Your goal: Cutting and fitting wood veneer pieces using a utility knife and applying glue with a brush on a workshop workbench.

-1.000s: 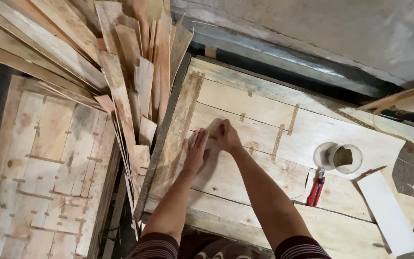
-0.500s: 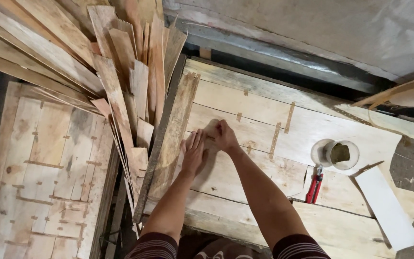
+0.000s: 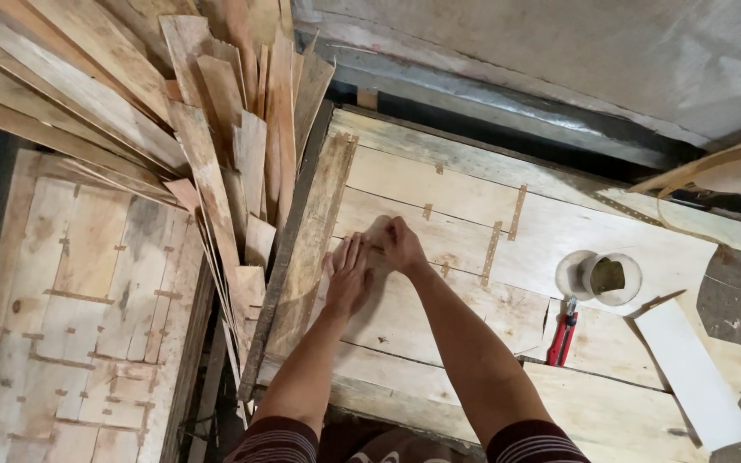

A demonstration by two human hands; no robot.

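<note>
My left hand (image 3: 349,274) lies flat, fingers together, on a large pale veneer sheet (image 3: 439,184) patched with short brown tape strips. Touching it on the right, my right hand (image 3: 398,244) rests on the same sheet with its fingers curled tight beside a pale patch (image 3: 377,230). Whether anything is pinched in them is hidden. A long rough veneer strip (image 3: 310,231) lies along the sheet's left edge, just left of my left hand.
Loose veneer strips (image 3: 216,129) are heaped at upper left. Another taped sheet stack (image 3: 87,300) sits at left. A roll of tape (image 3: 606,279), a red utility knife (image 3: 561,333) and a white strip (image 3: 692,373) lie at right. A grey wall (image 3: 559,60) runs behind.
Both hands stay almost in place on the sheet; the right hand has drawn slightly nearer the left. The view has shifted a little.
</note>
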